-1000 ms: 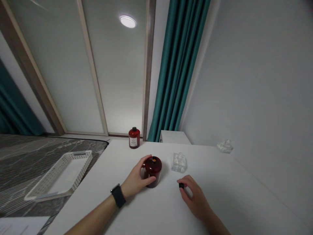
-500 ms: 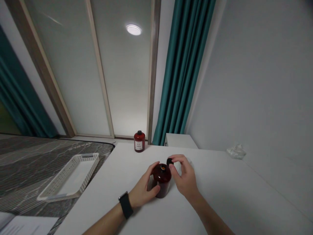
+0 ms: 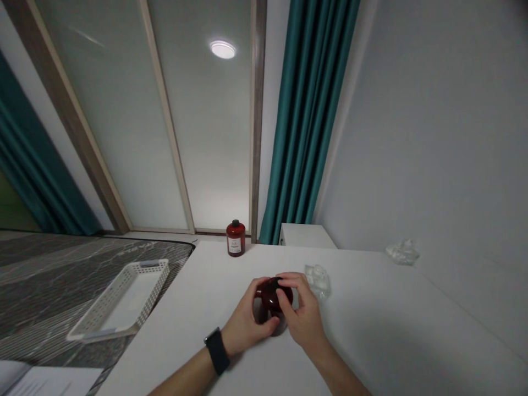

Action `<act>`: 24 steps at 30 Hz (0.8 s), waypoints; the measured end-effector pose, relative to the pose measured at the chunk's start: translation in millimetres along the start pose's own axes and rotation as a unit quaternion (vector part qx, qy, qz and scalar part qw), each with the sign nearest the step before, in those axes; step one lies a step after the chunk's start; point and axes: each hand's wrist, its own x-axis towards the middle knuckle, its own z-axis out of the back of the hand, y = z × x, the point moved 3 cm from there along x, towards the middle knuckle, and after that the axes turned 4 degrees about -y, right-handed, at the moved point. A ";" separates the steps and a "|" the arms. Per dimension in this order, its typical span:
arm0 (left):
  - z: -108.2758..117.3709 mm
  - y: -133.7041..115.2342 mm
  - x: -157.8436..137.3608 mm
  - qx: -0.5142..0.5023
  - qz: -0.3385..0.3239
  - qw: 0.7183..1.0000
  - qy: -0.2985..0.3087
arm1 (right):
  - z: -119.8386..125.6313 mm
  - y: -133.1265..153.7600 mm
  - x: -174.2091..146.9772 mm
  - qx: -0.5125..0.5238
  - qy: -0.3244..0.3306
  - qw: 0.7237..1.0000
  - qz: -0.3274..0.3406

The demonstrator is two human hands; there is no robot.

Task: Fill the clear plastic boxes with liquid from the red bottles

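A dark red bottle (image 3: 271,297) stands on the white table (image 3: 198,308) between my hands. Wrapped around its left side is my left hand (image 3: 251,322), with a black watch (image 3: 216,351) on the wrist. My right hand (image 3: 303,311) pinches the black cap (image 3: 279,282) at the bottle's mouth; the fingers hide most of the cap. Behind, near the table's far edge, a second red bottle (image 3: 236,240) with a white label and black cap stands upright. Clear crumpled plastic (image 3: 318,281) lies just beyond my right hand.
A white perforated basket (image 3: 124,300) sits to the left, off the table. More crumpled plastic (image 3: 402,253) lies at the back right by the wall. A white cabinet (image 3: 307,235) stands behind the far edge. Papers (image 3: 61,380) show at the lower left.
My right hand has moved left and brought the black cap from beside the bottle onto its mouth. My left hand still holds the bottle. The clear plastic behind has come into view.
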 end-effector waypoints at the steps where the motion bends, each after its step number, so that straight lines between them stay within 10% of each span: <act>1: -0.3 -1.5 -0.1 0.002 0.002 1.000 -0.004 | 0.3 0.3 -1.1 -0.003 -0.002 1.000 -0.001; 18: -3.2 -2.3 -0.5 -0.019 -0.003 1.000 0.023 | 11.0 -4.2 6.7 0.145 0.116 0.980 -0.076; 24: -2.7 1.1 -2.5 0.016 0.017 1.000 0.001 | 9.9 -11.7 2.6 0.113 0.047 0.988 -0.091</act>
